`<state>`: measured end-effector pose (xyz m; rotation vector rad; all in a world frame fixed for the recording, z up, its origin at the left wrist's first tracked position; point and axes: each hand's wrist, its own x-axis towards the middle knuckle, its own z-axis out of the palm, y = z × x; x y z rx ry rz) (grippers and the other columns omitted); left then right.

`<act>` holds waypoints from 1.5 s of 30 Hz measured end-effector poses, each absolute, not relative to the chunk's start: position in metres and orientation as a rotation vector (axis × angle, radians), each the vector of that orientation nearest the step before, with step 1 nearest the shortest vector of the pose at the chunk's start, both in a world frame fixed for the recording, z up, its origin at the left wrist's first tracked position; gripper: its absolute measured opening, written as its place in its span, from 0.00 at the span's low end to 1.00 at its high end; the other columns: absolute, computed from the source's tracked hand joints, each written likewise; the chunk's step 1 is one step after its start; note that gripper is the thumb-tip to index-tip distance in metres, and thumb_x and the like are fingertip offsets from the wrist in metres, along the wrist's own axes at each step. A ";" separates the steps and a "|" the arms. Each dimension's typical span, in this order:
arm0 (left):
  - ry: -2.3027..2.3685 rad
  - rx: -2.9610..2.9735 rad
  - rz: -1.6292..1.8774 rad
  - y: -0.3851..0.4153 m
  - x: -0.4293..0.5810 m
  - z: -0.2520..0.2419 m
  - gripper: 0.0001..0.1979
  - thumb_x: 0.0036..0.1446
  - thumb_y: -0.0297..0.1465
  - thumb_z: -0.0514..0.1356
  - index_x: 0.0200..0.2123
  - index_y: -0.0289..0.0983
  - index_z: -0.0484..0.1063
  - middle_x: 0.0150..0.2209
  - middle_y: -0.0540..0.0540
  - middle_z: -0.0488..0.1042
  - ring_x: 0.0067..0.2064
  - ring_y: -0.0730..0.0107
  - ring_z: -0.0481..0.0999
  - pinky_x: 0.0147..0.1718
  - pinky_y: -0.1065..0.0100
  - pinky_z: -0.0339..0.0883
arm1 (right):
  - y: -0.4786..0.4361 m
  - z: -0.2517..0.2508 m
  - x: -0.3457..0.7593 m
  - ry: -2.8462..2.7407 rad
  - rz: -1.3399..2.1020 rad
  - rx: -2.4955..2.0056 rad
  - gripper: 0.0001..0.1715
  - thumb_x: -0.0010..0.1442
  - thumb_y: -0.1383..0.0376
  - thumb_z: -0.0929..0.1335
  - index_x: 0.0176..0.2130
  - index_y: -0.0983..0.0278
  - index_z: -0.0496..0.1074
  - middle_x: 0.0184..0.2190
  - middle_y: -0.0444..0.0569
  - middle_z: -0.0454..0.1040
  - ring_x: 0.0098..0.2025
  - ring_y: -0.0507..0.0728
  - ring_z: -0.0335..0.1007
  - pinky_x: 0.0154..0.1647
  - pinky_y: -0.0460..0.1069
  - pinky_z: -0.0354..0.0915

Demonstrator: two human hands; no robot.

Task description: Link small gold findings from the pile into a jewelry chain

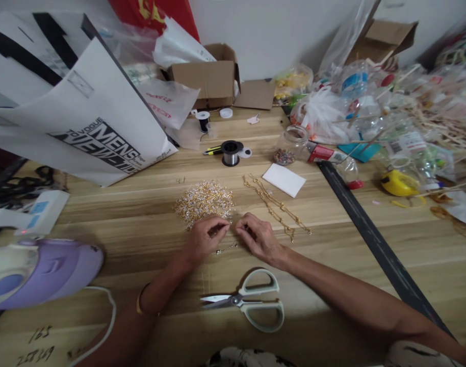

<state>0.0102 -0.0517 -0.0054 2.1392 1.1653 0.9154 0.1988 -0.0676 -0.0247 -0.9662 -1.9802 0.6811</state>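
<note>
My left hand is closed in a pinch at the near edge of a pile of small gold and clear beads or links. Just right of it, my right hand also pinches, its fingertips a short gap from the left ones. What lies between the fingers is too small to make out. Below the hands lies a short silvery chain. Two gold bead chains stretch along the table beyond my right hand. Scissors with pale handles lie nearer to me, blades pointing left.
Behind the pile stand a spool of wire and a spool of black thread. A clear jar of beads and a folded white paper are to the right. Bottles and bags crowd the far right; a large paper bag stands left.
</note>
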 end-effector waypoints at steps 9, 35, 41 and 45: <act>1.299 2.532 0.910 -0.048 0.002 -0.010 0.07 0.56 0.24 0.56 0.35 0.35 0.73 0.31 0.44 0.74 0.35 0.67 0.71 0.37 0.66 0.66 | -0.067 -0.025 0.198 -1.970 0.664 -0.977 0.06 0.64 0.67 0.61 0.34 0.63 0.65 0.27 0.46 0.65 0.27 0.52 0.61 0.28 0.46 0.58; 0.960 2.254 0.921 -0.052 0.011 -0.001 0.07 0.59 0.28 0.55 0.31 0.35 0.72 0.29 0.44 0.73 0.35 0.68 0.68 0.38 0.65 0.63 | -0.067 -0.022 0.198 -1.936 0.746 -0.931 0.07 0.64 0.65 0.61 0.35 0.64 0.66 0.27 0.46 0.65 0.28 0.52 0.61 0.30 0.46 0.59; 0.952 2.221 0.923 -0.051 0.010 0.002 0.08 0.60 0.29 0.54 0.30 0.35 0.72 0.29 0.45 0.72 0.35 0.67 0.69 0.38 0.65 0.63 | -0.066 -0.019 0.199 -1.847 0.817 -0.962 0.12 0.66 0.64 0.59 0.32 0.64 0.65 0.27 0.45 0.64 0.28 0.52 0.60 0.30 0.47 0.58; 0.932 2.232 0.915 -0.051 0.010 0.004 0.09 0.60 0.29 0.53 0.30 0.35 0.71 0.29 0.45 0.71 0.35 0.67 0.68 0.38 0.65 0.63 | -0.066 -0.018 0.199 -1.799 0.866 -1.004 0.13 0.66 0.64 0.59 0.31 0.64 0.64 0.26 0.44 0.62 0.27 0.51 0.59 0.28 0.46 0.57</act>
